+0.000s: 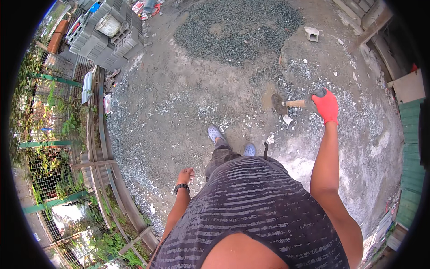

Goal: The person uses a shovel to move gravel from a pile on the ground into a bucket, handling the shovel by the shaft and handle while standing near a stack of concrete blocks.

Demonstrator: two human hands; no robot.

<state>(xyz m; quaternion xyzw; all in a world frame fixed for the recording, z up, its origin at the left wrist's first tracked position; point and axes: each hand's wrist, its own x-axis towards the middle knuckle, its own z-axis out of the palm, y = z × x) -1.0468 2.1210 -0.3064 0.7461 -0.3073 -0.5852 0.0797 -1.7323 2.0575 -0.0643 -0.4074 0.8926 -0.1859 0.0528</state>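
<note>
My right hand [324, 105], in a red and dark grey work glove, is closed round the wooden handle of a short sledgehammer [278, 104]. The dark hammer head is out to the left of the fist, over or on the gravelly ground; I cannot tell if it touches. Just below the head is a pale chunk of broken stone or concrete [287, 119]. My left hand [186, 175], bare with a dark watch at the wrist, hangs at my left side with nothing in it. Its fingers are loosely bent and apart.
Dark gravel [237, 33] is heaped ahead, with a lone hollow block [311, 34] to its right. Grey hollow blocks [96, 45] and a white bucket [108, 24] stand far left. A wire-mesh fence [49, 172] runs left; green metal sheeting [410, 157] runs right. White rubble litters the ground.
</note>
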